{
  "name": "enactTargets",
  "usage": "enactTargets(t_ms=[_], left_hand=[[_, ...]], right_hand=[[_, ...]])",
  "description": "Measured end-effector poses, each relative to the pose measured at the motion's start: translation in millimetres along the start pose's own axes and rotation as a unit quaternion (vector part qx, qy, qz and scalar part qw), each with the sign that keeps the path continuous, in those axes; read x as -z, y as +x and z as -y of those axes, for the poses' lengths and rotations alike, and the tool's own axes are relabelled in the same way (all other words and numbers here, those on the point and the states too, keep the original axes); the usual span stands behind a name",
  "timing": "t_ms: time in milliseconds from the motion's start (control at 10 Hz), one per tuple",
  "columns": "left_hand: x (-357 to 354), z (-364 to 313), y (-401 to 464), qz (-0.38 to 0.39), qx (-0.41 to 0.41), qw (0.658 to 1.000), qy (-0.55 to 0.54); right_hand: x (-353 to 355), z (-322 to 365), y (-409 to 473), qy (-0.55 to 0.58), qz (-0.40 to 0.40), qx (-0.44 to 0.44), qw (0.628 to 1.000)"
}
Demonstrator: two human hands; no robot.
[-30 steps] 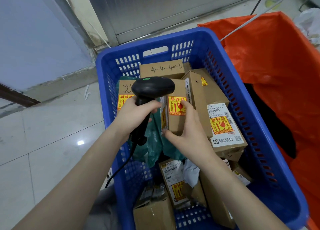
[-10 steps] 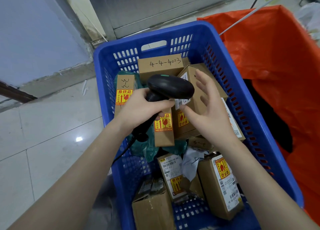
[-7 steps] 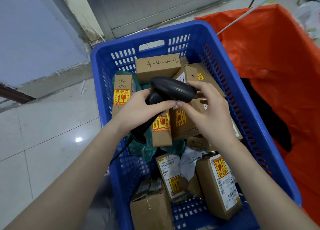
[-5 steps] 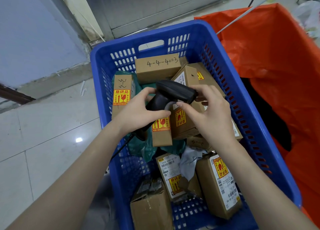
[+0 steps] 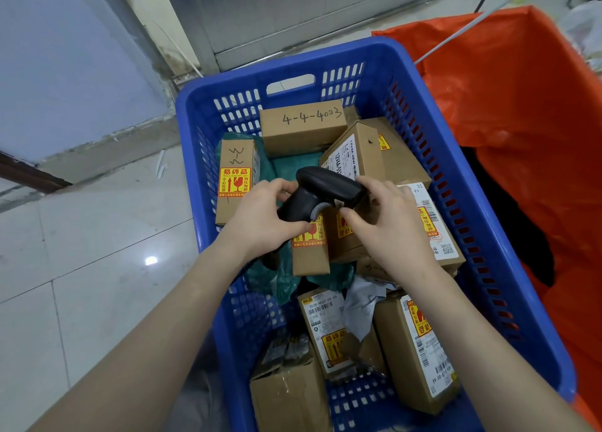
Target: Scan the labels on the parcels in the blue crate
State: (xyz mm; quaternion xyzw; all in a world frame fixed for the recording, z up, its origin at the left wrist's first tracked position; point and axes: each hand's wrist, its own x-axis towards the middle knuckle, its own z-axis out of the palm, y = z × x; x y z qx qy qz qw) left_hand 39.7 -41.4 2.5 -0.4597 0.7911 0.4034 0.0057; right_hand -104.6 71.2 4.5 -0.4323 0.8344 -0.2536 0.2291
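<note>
A blue crate [image 5: 433,112] holds several cardboard parcels with yellow-and-red fragile stickers and white barcode labels. My left hand [image 5: 260,220] grips the handle of a black barcode scanner [image 5: 325,187], held over the crate's middle. My right hand [image 5: 387,226] pinches the scanner's head at its front end. Under the scanner stands a narrow parcel [image 5: 309,252]. A box marked "4-4-4003" [image 5: 303,125] lies at the far end. A tilted box with a white side label [image 5: 361,151] leans just beyond my right hand.
An orange plastic bag [image 5: 521,122] hangs open right beside the crate. Green plastic mailers [image 5: 290,167] lie between the boxes. Grey tiled floor [image 5: 81,268] spreads to the left, with a wall and a metal door frame beyond the crate.
My right hand let go of the parcel it held, rose and took hold of the scanner's head. The scanner has tipped downward toward the boxes.
</note>
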Motion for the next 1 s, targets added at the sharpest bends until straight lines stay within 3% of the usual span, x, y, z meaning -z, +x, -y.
enactTargets(t_ms=[300, 1000], left_hand=[[-5.8, 2.9, -0.4, -0.018, 0.013, 1.000, 0.013], [-6.7, 6.9, 4.7, 0.027, 0.039, 0.998, -0.028]], right_hand=[[-1.5, -0.4, -0.1, 0.002, 0.021, 0.014, 1.000], [1.3, 4.4, -0.9, 0.024, 0.051, -0.012, 0.998]])
